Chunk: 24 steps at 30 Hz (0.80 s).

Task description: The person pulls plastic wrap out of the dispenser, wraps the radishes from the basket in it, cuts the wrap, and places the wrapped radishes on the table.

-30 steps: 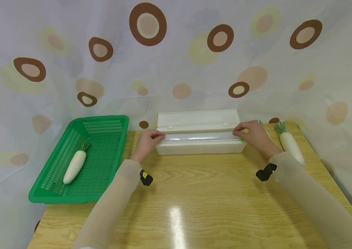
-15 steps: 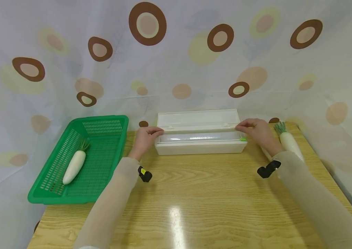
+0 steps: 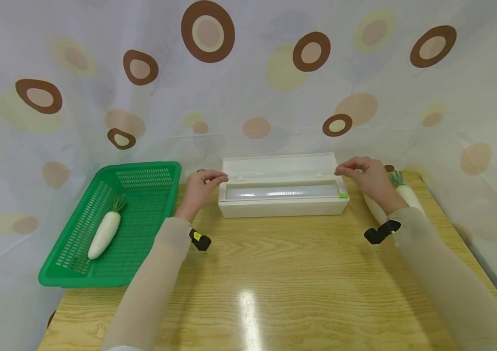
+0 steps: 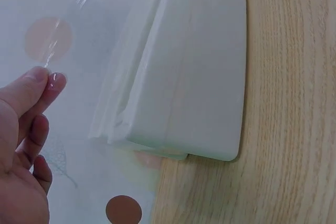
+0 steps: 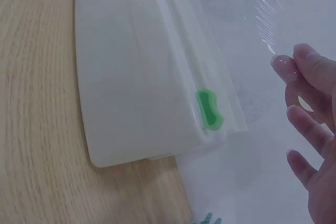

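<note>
A white cling film dispenser box [image 3: 283,208] stands at the back of the table with its lid [image 3: 279,165] raised and a roll of film [image 3: 283,191] inside. On its right end sits a green slide cutter [image 5: 210,109]. Clear cling film [image 4: 51,48] stretches between my hands above the box. My left hand [image 3: 200,190] pinches one corner between thumb and forefinger. The opposite corner is pinched the same way by my right hand [image 3: 368,178], as the right wrist view [image 5: 310,87] shows.
At the left, a green basket [image 3: 143,280] holds one white radish [image 3: 105,235]. Two more radishes lie at the right; one radish [image 3: 409,196] shows its green top, the other radish [image 3: 375,209] is partly behind my right hand. A patterned curtain [image 3: 248,97] hangs behind the table [image 3: 301,287].
Both hands have risen from the box's roll opening toward the lid and moved slightly apart, drawing the film up with them. The box has stayed in place.
</note>
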### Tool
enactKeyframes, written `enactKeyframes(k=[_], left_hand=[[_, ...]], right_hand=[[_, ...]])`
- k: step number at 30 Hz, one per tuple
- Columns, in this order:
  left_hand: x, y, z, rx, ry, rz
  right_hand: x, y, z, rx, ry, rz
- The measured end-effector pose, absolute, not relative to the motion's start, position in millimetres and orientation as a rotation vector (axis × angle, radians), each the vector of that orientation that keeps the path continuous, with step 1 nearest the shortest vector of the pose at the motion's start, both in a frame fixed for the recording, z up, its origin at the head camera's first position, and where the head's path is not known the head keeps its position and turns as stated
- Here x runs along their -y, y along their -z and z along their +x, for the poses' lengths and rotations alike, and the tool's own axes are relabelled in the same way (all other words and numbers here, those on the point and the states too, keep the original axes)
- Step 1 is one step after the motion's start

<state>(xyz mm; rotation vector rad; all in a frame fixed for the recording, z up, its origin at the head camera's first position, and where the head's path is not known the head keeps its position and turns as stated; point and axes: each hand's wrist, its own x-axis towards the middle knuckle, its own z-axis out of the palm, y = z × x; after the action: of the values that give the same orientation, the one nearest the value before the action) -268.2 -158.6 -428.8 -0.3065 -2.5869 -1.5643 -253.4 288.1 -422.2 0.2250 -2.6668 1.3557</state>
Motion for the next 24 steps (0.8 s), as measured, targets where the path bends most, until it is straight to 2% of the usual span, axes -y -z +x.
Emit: enactKeyframes(k=[24], left_hand=[[172,386,-264,2.491,1.729,-0.415]], right_hand=[[-291,386,-246,2.506,-1.404,0.298]])
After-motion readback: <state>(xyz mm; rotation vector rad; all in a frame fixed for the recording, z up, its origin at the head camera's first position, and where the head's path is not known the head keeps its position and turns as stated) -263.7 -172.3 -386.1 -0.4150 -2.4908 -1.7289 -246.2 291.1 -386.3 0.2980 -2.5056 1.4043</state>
